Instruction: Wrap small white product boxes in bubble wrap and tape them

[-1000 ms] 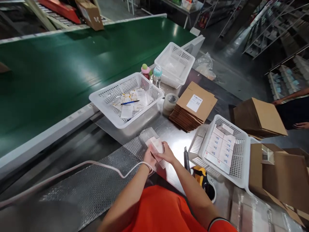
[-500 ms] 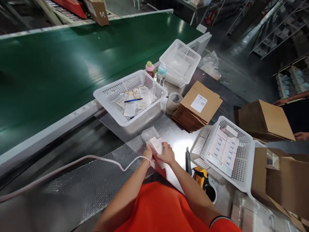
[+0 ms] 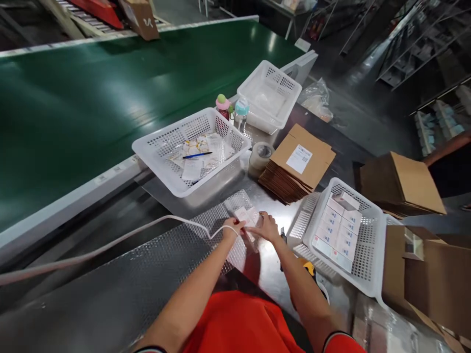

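A small white box (image 3: 243, 214) lies on a sheet of clear bubble wrap (image 3: 198, 242), with more wrap at its far end. My left hand (image 3: 233, 229) grips the box's near left side, thumb on top. My right hand (image 3: 268, 226) closes on its right side, thumb reaching toward the left one. The fingers under the box are hidden. A white cord (image 3: 147, 226) runs from the left to my left wrist. Beside my right forearm lie a box cutter (image 3: 282, 235) and a yellow and black tape dispenser (image 3: 309, 267), both partly covered by the arm.
A white basket (image 3: 172, 184) holds papers and a blue pen; two bottles (image 3: 241, 110) stand behind. Tape rolls (image 3: 260, 156) sit beside flattened cartons (image 3: 300, 152). Another basket (image 3: 371, 245) holds white boxes. A green conveyor (image 3: 91, 98) runs behind. A person's arm (image 3: 449, 147) is at right.
Both hands have shifted slightly right and farther from me with the box, which sits lower against the bubble wrap. My right forearm now covers more of the cutter and the tape dispenser.
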The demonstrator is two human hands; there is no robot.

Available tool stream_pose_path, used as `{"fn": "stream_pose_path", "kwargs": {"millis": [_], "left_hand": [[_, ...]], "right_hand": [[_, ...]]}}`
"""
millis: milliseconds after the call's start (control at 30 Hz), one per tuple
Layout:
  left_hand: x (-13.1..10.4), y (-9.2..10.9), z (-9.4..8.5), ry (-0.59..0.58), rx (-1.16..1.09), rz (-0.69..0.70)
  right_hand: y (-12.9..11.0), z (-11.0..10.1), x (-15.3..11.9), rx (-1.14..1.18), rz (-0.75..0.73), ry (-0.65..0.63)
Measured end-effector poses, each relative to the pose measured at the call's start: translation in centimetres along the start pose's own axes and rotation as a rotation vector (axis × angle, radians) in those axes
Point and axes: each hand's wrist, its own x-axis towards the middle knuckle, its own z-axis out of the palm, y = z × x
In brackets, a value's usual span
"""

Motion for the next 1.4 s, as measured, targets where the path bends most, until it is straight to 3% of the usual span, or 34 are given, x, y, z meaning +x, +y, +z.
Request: {"fn": "stream_pose_path", "kwargs": {"millis": [100, 200, 400, 500, 633, 733, 833, 1000, 1133, 1300, 1400], "left_hand": [[0.3, 0.2, 1.1, -0.064, 0.031, 0.016], [0.1, -0.3, -0.3, -0.095, 0.099, 0.016], [-1.8, -2.1, -6.8, 0.028, 0.356, 0.021], [-3.8, -3.2, -10.7, 0.097, 0.411, 0.087], [-5.3, -4.5, -15.8, 0.082, 0.583, 0.334], [-5.2, -4.3, -18.0, 0.053, 0.806, 0.440], [-4.6, -3.1, -17.8, 0.039, 1.088, 0.561], [-3.4, -0.5, -13.3, -0.052, 1.440, 0.768], [-2.7, 0.0, -10.7, -0.070, 1.535, 0.757], [-2.2, -1.6, -11.3, -0.068, 1.553, 0.798], [-1.9, -2.1, -11.8, -0.063, 1.567, 0.804]], "right_hand": [[1.6, -2.6, 2.7, 0.314, -0.085, -0.123], [0.7, -2.2, 3.1, 0.427, -0.176, -0.175], [-4.7, 2.5, -1.5, 0.133, -0.504, -0.191], [-7.3, 5.7, -4.7, -0.129, -0.469, -0.174], [-10.2, 10.5, -7.6, -0.340, -0.357, -0.026], [-11.3, 12.2, -8.0, -0.382, -0.273, 0.052], [-10.3, 10.7, -6.7, -0.420, -0.271, 0.066], [-5.5, 4.9, -2.4, -0.524, -0.189, 0.106], [-3.6, 3.3, -0.5, -0.565, -0.176, 0.118], [-4.2, 3.4, -0.6, -0.494, -0.184, 0.061], [-2.0, 1.7, -2.0, -0.363, -0.202, 0.163]]}}
